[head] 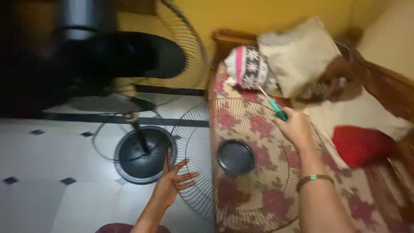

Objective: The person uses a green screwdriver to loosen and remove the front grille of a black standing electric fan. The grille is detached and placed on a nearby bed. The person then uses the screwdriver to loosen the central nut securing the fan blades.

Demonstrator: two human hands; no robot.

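Fan grille [241, 159] lies half on the floral mattress [276, 203]; my left hand [172, 181] spreads open on its rim, my right hand [295, 127] grips a green screwdriver [276, 110]; overhanging, it could slide off

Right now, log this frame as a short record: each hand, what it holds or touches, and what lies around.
left hand: open, fingers spread, at the rim of the fan grille
right hand: closed on a green-handled screwdriver, shaft pointing up-left
fan grille: round wire guard, leaning over the edge of the floral bed cover
fan: stand fan base on the tiled floor, dark blade above
bed items: pillows, red cushion
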